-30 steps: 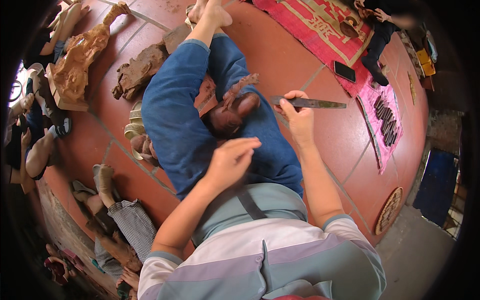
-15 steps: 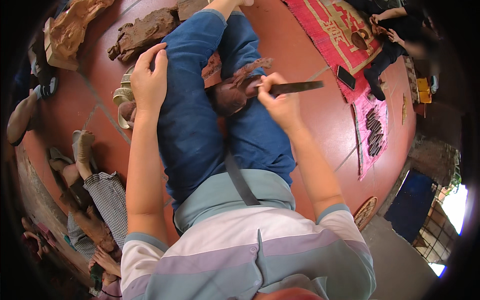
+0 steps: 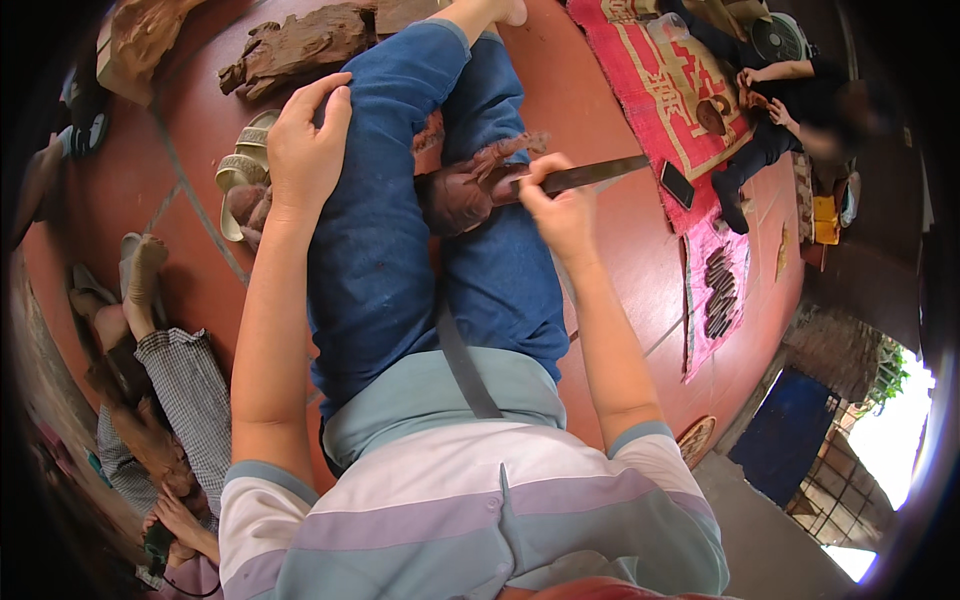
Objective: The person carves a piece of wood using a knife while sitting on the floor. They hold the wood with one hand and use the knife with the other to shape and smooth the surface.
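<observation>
A reddish-brown wood carving with a rounded body and thin, branching parts lies across my thighs, just above the knees' gap. My right hand is closed around a long, flat, dark file-like tool. The tool's far end points right, and its near end is at the carving's right side; the exact contact is hidden by my fingers. My left hand rests on my left knee, fingers stretched and thumb apart, holding nothing. A dark strap hangs from my waist between my thighs.
Sandals and a rough dark log lie left of my leg. On the right are a red patterned mat, a phone and a pink cloth bearing several dark tools. Other people sit at both sides.
The whole view has shifted slightly. My right hand still holds the tool at the carving, with little movement; my left hand stays on the knee.
</observation>
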Action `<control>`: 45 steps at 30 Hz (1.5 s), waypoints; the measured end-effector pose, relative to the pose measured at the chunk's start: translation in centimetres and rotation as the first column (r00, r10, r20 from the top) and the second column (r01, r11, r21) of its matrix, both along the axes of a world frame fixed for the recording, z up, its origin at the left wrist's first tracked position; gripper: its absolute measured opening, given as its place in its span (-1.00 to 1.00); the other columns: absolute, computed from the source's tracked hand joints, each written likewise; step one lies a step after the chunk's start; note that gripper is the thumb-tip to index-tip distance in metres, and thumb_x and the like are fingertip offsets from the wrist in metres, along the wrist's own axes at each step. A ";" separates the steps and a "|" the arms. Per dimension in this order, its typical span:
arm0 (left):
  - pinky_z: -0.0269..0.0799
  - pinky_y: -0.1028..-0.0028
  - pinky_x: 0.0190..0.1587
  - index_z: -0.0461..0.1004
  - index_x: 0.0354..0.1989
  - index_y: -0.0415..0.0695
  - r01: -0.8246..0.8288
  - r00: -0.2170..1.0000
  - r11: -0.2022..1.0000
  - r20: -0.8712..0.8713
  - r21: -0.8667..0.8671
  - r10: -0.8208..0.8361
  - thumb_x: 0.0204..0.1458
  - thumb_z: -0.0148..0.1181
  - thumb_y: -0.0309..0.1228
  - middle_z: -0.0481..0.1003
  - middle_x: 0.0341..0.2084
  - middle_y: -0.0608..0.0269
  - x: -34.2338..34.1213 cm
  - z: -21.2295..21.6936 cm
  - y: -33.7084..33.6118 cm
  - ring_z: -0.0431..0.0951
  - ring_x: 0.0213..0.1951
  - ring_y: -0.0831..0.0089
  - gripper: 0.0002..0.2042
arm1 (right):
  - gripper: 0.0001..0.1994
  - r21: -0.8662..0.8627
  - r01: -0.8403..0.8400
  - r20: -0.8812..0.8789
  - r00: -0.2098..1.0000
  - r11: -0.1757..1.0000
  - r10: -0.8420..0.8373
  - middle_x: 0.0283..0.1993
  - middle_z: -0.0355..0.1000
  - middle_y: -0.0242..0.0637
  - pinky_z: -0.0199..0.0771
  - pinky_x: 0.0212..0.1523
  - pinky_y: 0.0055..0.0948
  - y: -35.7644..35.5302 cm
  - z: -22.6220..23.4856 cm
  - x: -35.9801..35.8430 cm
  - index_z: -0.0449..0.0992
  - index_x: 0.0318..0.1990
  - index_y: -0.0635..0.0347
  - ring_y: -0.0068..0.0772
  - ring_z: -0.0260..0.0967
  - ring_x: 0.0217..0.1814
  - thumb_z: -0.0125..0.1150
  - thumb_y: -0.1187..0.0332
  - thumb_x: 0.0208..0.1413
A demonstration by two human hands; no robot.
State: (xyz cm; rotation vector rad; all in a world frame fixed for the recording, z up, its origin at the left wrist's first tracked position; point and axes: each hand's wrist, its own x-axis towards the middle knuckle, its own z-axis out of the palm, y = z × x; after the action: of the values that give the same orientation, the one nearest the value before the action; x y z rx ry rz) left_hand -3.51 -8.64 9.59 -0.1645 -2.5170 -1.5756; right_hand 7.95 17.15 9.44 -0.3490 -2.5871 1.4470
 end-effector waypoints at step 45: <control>0.33 0.53 0.01 0.54 -0.08 -0.15 0.010 1.000 0.999 -0.010 -0.038 -0.010 0.16 0.05 -0.34 0.55 -0.15 0.22 0.1 0.3 1.6 0.51 -0.08 0.46 -0.75 | -0.85 0.185 -0.180 -0.163 0.964 0.966 0.210 -0.51 0.35 -0.42 0.31 0.21 -0.27 -0.3 -2.0 1.4 0.36 -0.49 0.23 -0.59 0.36 -0.41 0.21 0.55 0.06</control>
State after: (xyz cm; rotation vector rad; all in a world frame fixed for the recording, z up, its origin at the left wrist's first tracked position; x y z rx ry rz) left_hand -3.46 -6.99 9.85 -0.1893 -2.5437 -1.5271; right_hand 9.38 16.82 7.48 0.0611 -2.6280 1.2354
